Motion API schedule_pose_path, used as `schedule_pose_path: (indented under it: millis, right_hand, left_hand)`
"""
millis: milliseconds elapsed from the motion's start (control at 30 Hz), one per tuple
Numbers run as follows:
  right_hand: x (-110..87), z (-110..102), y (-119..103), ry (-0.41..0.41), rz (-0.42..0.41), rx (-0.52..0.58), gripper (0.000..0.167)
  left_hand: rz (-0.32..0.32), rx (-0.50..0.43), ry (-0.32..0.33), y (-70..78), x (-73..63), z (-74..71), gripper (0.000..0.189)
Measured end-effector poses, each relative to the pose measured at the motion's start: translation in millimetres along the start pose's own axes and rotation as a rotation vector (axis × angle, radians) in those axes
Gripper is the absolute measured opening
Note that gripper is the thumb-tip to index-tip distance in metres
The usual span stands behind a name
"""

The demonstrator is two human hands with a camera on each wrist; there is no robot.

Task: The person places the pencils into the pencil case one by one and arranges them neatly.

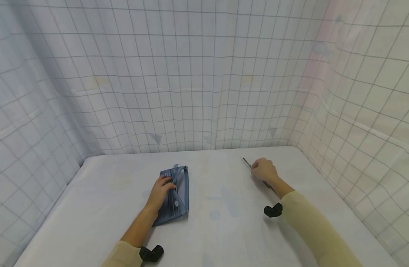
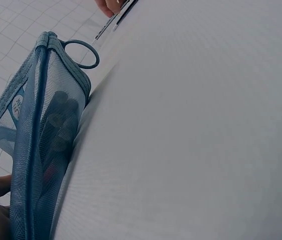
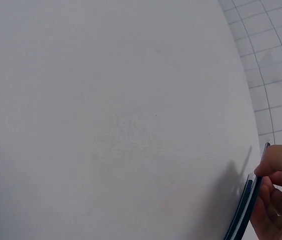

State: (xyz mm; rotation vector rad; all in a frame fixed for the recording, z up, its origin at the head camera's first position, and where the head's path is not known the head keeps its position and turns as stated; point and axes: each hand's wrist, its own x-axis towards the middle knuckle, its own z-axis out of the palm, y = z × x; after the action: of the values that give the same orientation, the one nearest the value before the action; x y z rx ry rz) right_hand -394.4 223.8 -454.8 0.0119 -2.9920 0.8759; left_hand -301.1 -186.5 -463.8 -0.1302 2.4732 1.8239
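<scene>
A blue mesh pencil pouch (image 1: 167, 218) lies left of centre on the white table, its zipped mouth gaping to the right. My left hand (image 1: 161, 193) grips it from the left, fingers over its upper side. Through the mesh in the left wrist view, dark slender shapes (image 2: 61, 120) show inside, too blurred to name. Farther right, my right hand (image 1: 264, 170) pinches a slim pen (image 1: 246, 162) between thumb and fingertips, just above the table. Dark blue pen-like barrels (image 3: 243, 210) show beneath those fingers in the right wrist view; how many my hand holds is unclear.
A loop strap (image 2: 97, 60) sticks out from the pouch's end. White table surface (image 1: 217, 207) lies between my hands. Gridded white cloth (image 1: 204, 81) hangs behind the table and along both sides. Each wrist carries a black device (image 1: 151, 254).
</scene>
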Motion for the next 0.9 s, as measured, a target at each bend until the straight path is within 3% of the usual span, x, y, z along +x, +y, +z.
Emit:
schedule_pose_path:
  millis: [267,600,900]
  right_hand:
    - [-3.4,-1,-14,0.018,0.022,0.151,0.027]
    - [-7.4,6,-37,-0.075,0.064,0.355,0.025]
    - [-16.8,23,-64,-0.152,0.058,0.446,0.021]
  left_hand:
    - [-0.002,0.01,0.002,1.3,-0.8,-0.5,0.065]
    - [0.0,0.0,0.001,0.0,0.6,-0.3,0.066]
    - [-0.003,-0.003,-0.01,-0.8,-0.6,-1.3,0.067]
